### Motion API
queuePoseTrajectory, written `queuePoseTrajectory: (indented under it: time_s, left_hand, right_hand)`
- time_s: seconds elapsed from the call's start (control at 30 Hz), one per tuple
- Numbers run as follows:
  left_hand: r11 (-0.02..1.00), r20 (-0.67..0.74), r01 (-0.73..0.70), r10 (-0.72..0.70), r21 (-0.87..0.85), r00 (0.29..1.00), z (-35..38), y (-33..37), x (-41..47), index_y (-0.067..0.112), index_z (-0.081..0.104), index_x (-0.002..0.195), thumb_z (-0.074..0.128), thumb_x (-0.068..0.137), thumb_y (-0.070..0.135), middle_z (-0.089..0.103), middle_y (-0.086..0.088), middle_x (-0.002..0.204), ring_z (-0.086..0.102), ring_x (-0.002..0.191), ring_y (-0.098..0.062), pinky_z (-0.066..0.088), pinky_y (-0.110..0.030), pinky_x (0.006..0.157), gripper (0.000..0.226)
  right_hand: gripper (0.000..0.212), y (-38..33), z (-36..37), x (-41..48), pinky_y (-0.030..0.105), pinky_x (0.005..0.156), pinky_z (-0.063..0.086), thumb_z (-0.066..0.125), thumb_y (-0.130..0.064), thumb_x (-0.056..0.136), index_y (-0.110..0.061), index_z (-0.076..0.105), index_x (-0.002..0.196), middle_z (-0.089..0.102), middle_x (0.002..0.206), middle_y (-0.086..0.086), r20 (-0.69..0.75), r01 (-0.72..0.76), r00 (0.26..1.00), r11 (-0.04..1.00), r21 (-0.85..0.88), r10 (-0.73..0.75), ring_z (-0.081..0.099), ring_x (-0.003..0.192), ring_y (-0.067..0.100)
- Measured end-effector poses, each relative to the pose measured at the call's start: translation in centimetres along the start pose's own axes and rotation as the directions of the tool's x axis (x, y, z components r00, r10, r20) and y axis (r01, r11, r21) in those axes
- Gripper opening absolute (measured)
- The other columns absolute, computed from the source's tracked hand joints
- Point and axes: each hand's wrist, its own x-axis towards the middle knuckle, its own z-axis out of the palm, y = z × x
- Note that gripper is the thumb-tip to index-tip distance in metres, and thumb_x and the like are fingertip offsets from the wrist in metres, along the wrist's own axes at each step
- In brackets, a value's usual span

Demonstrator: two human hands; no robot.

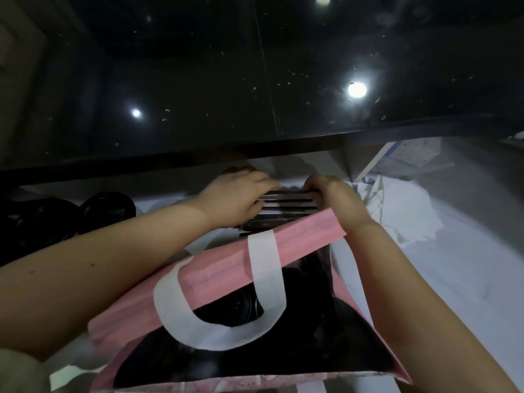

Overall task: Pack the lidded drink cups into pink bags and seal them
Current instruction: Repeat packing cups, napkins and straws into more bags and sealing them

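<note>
A pink bag [300, 232] with white handles [181, 316] stands open right in front of me, its near flap folded over. Inside its dark interior a black cup lid [241, 304] shows. Beyond the bag lies a stack of dark flat pieces with pale edges [286, 208]. My left hand [238, 194] lies over the stack's left end with its fingers curled into it. My right hand [331, 194] pinches the stack's right end. What the pieces are is unclear.
A black shelf edge [255, 148] runs just above my hands, with a glossy dark surface behind it. Black round lids [107, 205] sit at the left. Crumpled white sheets [397, 214] lie at the right on the pale counter [453, 279].
</note>
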Motion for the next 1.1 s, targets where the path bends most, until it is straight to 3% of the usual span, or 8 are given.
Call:
queuePoseTrajectory:
  time_s: [0.1,0.23,0.5,0.6,0.77,0.9,1.0,1.1]
  left_hand:
    - [0.998,-0.018,-0.059,0.06,0.035,0.998,-1.1,0.5,-0.6,0.023,0.047,0.141,0.053,0.095,0.023,0.052,-0.003,0.137,0.046,0.126,-0.024,0.043,-0.038,0.098,0.047]
    - [0.956,-0.084,-0.22,0.239,0.195,0.967,-3.2,1.6,-2.0,0.014,0.06,0.126,0.059,0.086,0.016,0.065,-0.008,0.114,0.06,0.105,-0.031,0.053,-0.044,0.08,0.04]
    - [0.876,-0.189,-0.307,0.395,0.371,0.899,-8.7,4.9,-5.2,0.012,0.06,0.124,0.065,0.084,0.007,0.067,-0.008,0.115,0.063,0.104,-0.03,0.055,-0.044,0.071,0.041]
    - [0.884,-0.223,-0.231,0.341,0.406,0.913,-10.2,6.2,-6.5,0.019,0.053,0.135,0.058,0.093,0.02,0.061,-0.002,0.129,0.055,0.117,-0.022,0.051,-0.039,0.085,0.042]
    - [0.894,-0.331,-0.105,0.268,0.437,0.905,-13.5,6.6,-8.7,0.022,0.048,0.139,0.047,0.096,0.028,0.058,0.0,0.132,0.053,0.119,-0.02,0.047,-0.035,0.089,0.044]
    - [0.944,-0.419,-0.008,0.154,0.329,0.895,-16.2,6.8,-11.3,0.023,0.049,0.139,0.048,0.096,0.027,0.056,-0.001,0.136,0.051,0.122,-0.019,0.046,-0.037,0.095,0.042]
    - [0.973,-0.461,0.032,0.079,0.228,0.884,-16.9,7.2,-14.1,0.024,0.054,0.134,0.051,0.095,0.026,0.059,0.001,0.131,0.053,0.119,-0.018,0.047,-0.038,0.094,0.039]
    - [0.997,-0.503,0.043,-0.005,0.065,0.864,-16.1,7.7,-17.2,0.026,0.062,0.125,0.058,0.092,0.027,0.063,0.006,0.123,0.056,0.112,-0.014,0.05,-0.036,0.09,0.034]
  right_hand:
    - [0.033,-0.2,-1.2,-0.7,0.038,0.088,0.048,0.054,-0.002,0.09,-0.017,0.066,0.117,0.064,0.113,0.009,-0.024,0.047,0.999,0.997,-0.063,-0.049,0.058,0.106,0.03]
    - [0.029,-0.9,-3.6,-2.9,0.041,0.092,0.044,0.054,-0.01,0.095,-0.017,0.064,0.122,0.063,0.116,0.009,-0.03,0.075,0.996,0.988,-0.138,-0.08,0.056,0.108,0.031]
    - [0.018,-4.0,-9.1,-8.5,0.04,0.076,0.047,0.059,-0.026,0.094,-0.015,0.066,0.106,0.063,0.098,0.007,-0.158,0.055,0.984,0.983,-0.176,-0.084,0.056,0.093,0.029]
    - [0.013,-5.8,-11.3,-10.4,0.036,0.072,0.039,0.053,-0.023,0.097,-0.016,0.064,0.102,0.06,0.091,0.002,-0.236,0.021,0.969,0.977,-0.214,-0.072,0.053,0.086,0.027]
    - [0.013,-9.0,-15.2,-12.3,0.041,0.082,0.035,0.046,-0.027,0.1,-0.022,0.057,0.102,0.062,0.095,0.001,-0.339,-0.06,0.94,0.964,-0.259,-0.032,0.05,0.083,0.026]
    - [0.01,-12.8,-16.8,-13.6,0.042,0.087,0.036,0.045,-0.03,0.101,-0.025,0.054,0.101,0.056,0.088,-0.003,-0.387,-0.012,0.919,0.979,-0.205,-0.069,0.048,0.08,0.022]
    - [0.01,-15.5,-16.1,-15.1,0.037,0.077,0.04,0.048,-0.03,0.1,-0.023,0.055,0.1,0.06,0.086,-0.001,-0.373,0.099,0.917,0.986,-0.13,-0.141,0.053,0.08,0.023]
    - [0.007,-16.6,-14.6,-15.8,0.038,0.07,0.045,0.048,-0.033,0.099,-0.031,0.051,0.092,0.06,0.08,-0.004,-0.344,0.123,0.931,0.992,-0.022,-0.123,0.055,0.079,0.025]
